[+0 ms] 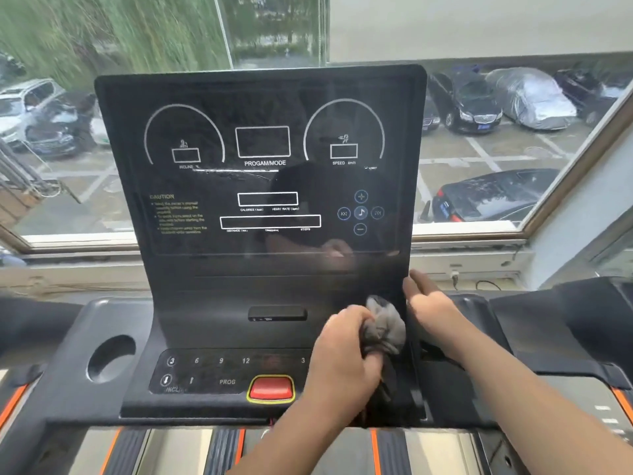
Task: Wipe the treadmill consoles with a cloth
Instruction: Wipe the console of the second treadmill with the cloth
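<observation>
Here left hand (342, 351) grips crumpled grey cloth (383, 329) against glossy console (212, 286)

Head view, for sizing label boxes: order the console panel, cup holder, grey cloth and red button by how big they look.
1. console panel
2. cup holder and grey cloth: look alike, cloth partly hidden in the left hand
3. red button

Upright console screen (260, 132) walls off 12 o'clock. Keypad (205, 371) lies open at 7 o'clock (raised red button (271, 388) at 6); left hand (342, 351), gripping cloth (383, 329), and right hand (431, 303) crowd 5.
</observation>
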`<action>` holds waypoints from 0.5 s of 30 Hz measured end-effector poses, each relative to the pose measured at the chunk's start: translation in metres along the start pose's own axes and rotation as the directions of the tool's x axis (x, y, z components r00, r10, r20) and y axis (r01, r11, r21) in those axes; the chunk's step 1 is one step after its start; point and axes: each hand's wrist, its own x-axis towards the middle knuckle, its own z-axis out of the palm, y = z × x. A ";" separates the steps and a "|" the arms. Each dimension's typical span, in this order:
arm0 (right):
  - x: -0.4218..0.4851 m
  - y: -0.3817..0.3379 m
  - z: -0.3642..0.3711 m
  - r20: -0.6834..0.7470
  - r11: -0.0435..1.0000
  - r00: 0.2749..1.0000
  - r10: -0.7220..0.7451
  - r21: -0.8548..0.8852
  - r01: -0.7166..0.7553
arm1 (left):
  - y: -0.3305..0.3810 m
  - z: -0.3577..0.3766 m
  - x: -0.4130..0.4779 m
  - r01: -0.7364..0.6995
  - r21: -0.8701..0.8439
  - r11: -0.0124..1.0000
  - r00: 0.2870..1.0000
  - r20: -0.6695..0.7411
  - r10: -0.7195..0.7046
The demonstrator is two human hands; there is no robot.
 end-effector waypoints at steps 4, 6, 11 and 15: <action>0.007 0.007 0.011 -0.027 0.988 0.998 -0.057 -0.148 0.052 | 0.011 -0.050 0.035 -0.212 0.120 0.970 0.873 -0.423 0.243; 0.016 0.014 0.010 -0.053 0.987 0.997 -0.048 -0.155 0.040 | -0.001 -0.068 0.047 -0.210 0.271 0.939 0.800 -0.505 0.325; 0.032 0.022 0.004 -0.073 0.982 0.996 -0.047 -0.185 0.033 | -0.051 -0.036 0.054 0.200 0.157 0.967 0.860 -0.501 -0.097; 0.036 0.024 0.003 -0.082 0.984 0.996 -0.029 -0.178 0.014 | -0.035 0.011 0.061 0.118 0.141 0.983 0.903 -0.427 -0.047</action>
